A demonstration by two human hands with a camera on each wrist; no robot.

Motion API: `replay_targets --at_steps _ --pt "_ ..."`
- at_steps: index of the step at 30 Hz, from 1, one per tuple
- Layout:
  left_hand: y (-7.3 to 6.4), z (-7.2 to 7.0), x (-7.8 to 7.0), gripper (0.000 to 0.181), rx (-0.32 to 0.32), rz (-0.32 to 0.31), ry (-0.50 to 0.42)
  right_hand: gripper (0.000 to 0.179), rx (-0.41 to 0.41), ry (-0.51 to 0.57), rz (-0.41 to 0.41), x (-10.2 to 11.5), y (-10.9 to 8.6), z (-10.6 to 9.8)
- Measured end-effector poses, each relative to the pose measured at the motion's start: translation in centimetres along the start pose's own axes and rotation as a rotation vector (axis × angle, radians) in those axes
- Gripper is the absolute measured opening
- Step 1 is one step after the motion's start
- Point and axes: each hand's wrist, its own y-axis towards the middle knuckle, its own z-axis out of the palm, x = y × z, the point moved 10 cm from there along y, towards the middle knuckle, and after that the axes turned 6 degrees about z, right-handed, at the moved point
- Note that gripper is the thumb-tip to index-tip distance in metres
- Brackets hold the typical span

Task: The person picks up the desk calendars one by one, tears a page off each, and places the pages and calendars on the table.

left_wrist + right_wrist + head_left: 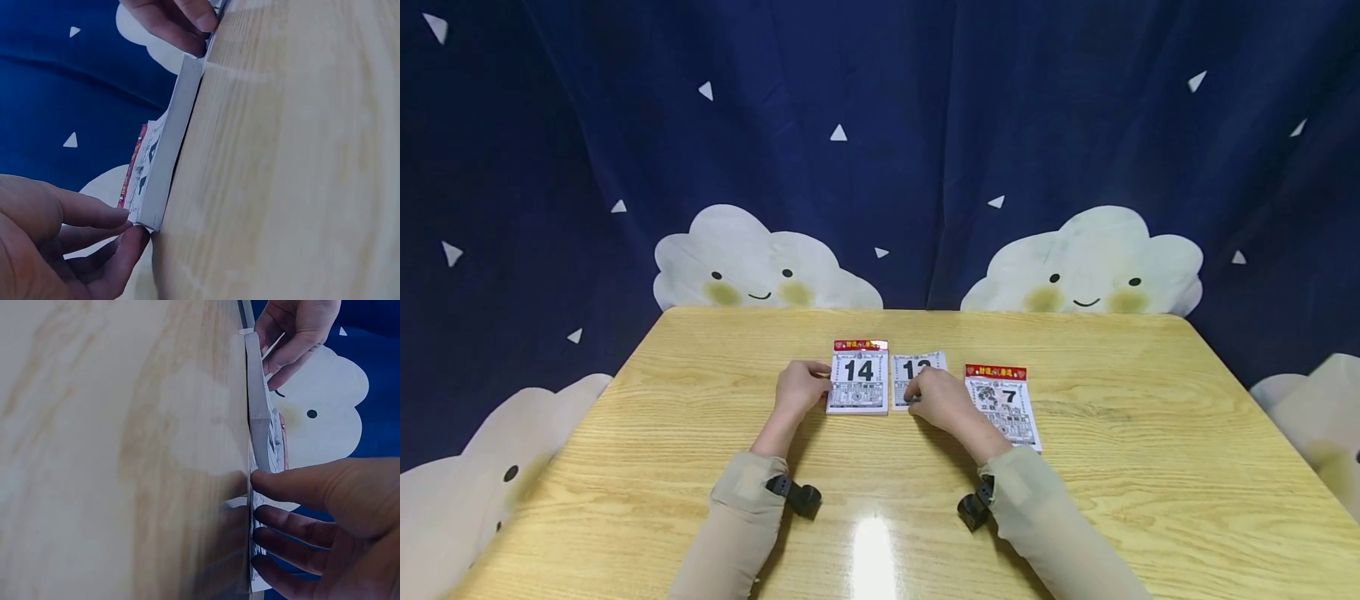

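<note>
- The 14 pad (857, 383) lies flat on the table (865, 475), upright to the viewer, its red header at the far edge; the left wrist view shows its thick white side.
- The left hand (800, 387) is at the pad's left side, thumb and forefinger pinching its near left corner.
- The sheet (913, 365) lies just beside the pad's right edge; it is thin, and its second digit is partly covered.
- The right hand (951, 402) rests over the sheet, grasping nothing: thumb and fingers are spread, tips touching the paper.
- The 7 pad (1000, 396), also red-headed, lies to the right of the sheet, slightly turned, its lower left part behind the right hand and wrist.
- Both forearms wear beige sleeves (730, 533), with a small black camera (805, 500) at each wrist.
- Behind the table hangs a dark blue curtain (895, 150) with white triangles and smiling clouds (760, 275).
</note>
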Motion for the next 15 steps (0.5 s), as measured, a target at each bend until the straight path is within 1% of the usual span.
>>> replay_targets --at_steps 3,7,12,15 --pt "0.0 0.0 0.0 0.028 -0.001 0.0 0.012 0.017 0.007 0.019 0.008 -0.2 0.1 0.0" --pt "-0.1 -0.2 -0.1 0.029 -0.009 -0.013 0.0 0.018 0.0 0.042 0.021 -0.5 0.1 -0.3" --pt "-0.3 -0.7 -0.8 0.03 -0.04 0.008 -0.018 0.018 -0.032 0.05 0.01 -0.9 0.0 -1.2" --pt "-0.3 -0.8 -1.3 0.027 -0.044 0.019 -0.014 0.02 -0.031 0.077 0.024 -1.3 -0.2 -1.8"
